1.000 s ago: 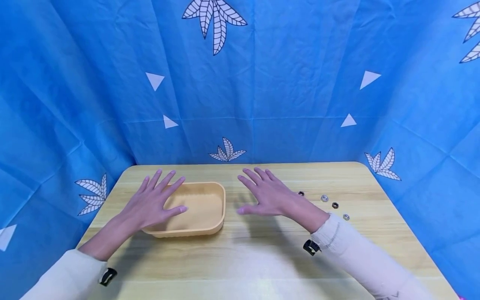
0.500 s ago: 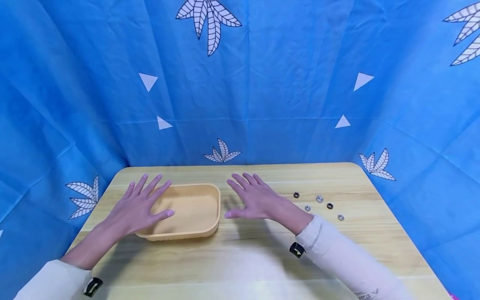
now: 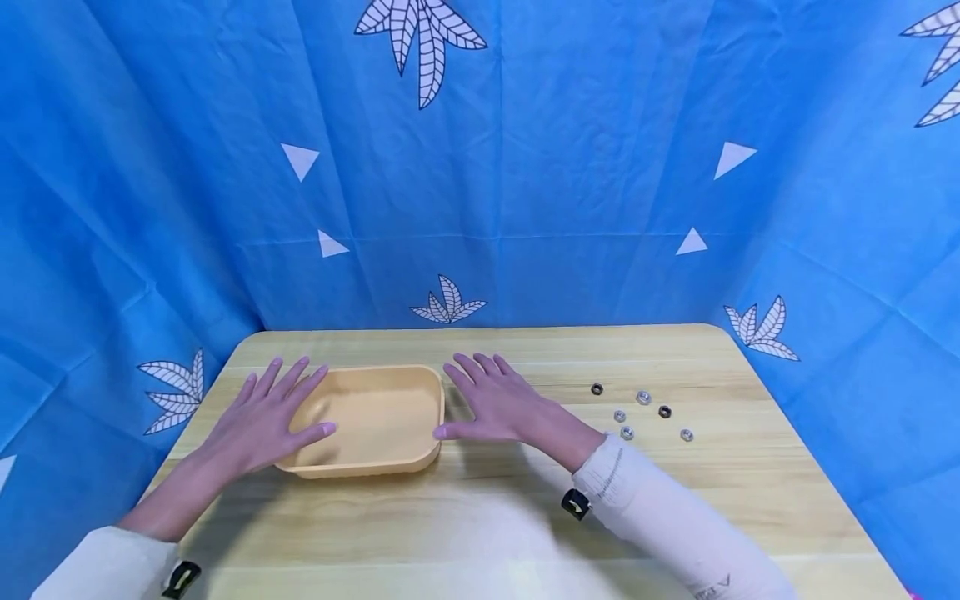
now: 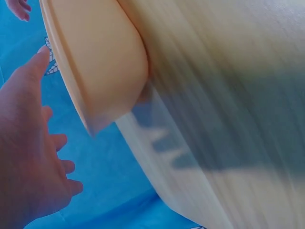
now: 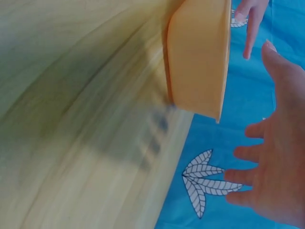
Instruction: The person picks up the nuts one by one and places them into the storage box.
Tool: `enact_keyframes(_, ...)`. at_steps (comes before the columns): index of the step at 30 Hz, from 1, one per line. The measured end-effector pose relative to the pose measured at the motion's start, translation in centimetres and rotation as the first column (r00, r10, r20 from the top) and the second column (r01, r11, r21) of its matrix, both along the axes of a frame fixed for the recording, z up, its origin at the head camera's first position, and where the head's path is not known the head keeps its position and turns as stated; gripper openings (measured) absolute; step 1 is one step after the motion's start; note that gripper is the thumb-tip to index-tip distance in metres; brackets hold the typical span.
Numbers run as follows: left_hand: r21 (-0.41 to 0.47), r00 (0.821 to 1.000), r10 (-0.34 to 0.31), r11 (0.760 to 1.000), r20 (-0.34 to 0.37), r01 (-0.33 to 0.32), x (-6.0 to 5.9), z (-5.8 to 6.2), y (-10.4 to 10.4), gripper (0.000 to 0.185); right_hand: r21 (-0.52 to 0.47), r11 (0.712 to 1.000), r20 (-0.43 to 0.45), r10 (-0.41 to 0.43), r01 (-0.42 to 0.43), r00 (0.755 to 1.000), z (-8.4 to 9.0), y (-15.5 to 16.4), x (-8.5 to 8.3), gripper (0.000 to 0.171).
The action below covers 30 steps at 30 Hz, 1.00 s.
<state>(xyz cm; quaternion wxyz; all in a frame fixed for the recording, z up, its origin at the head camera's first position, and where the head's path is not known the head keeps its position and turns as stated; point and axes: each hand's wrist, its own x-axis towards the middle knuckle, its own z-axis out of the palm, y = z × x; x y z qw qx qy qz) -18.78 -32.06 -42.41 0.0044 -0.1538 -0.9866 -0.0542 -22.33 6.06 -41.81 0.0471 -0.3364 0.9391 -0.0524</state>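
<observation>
A shallow orange-beige rectangular tray (image 3: 375, 467) stands on the wooden table, with nothing visible inside it. My left hand (image 3: 255, 425) hovers over the tray's left end, fingers spread and straight, holding nothing. At the tray's right end my right hand (image 3: 498, 408) hangs with spread fingers, its thumb tip lined up with the rim. Both wrist views show a gap between the hand and the tray wall (image 4: 105, 57). To the right of my right hand lie several small hex nuts, such as a dark nut (image 3: 665, 412) and a silver nut (image 3: 643, 397).
The light wooden table (image 3: 465, 533) has rounded far corners. Blue cloth (image 3: 585, 167) with white leaf and triangle prints hangs behind it and along both sides. Shadows of both arms fall across the tabletop.
My right hand has moved left to the tray's right end, uncovering more nuts on the table. My left hand has shifted slightly left and down. The tray looks unmoved.
</observation>
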Motion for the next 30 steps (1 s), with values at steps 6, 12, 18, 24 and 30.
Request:
enact_keyframes(6,-0.021,1.000,0.024,1.000,0.016,-0.023,-0.3,-0.3,-0.6,0.095,0.003,1.000,-0.022,0.009,-0.009,1.000,-0.5,-0.8,-0.1,0.107)
enact_keyframes(12,-0.009,0.999,0.028,1.000,0.027,-0.028,-0.5,-1.0,-0.8,0.096,0.002,1.000,-0.012,0.000,0.000,1.000,-1.2,-1.4,0.1,0.107)
enact_keyframes(18,-0.009,0.999,0.037,0.999,0.016,-0.037,-0.4,-1.6,-1.0,0.095,0.015,1.000,-0.006,-0.008,0.008,1.000,-1.7,-1.9,0.3,0.108)
enact_keyframes(24,0.008,0.999,0.046,0.999,0.015,-0.047,-0.2,-1.8,-1.4,0.094,0.012,1.000,-0.020,-0.017,0.018,1.000,-2.0,-2.2,0.5,0.110)
enact_keyframes(30,0.004,0.998,0.055,0.998,-0.003,-0.055,-0.2,-2.1,-1.8,0.095,0.008,0.999,-0.027,-0.032,0.032,0.999,-2.3,-2.4,0.6,0.111)
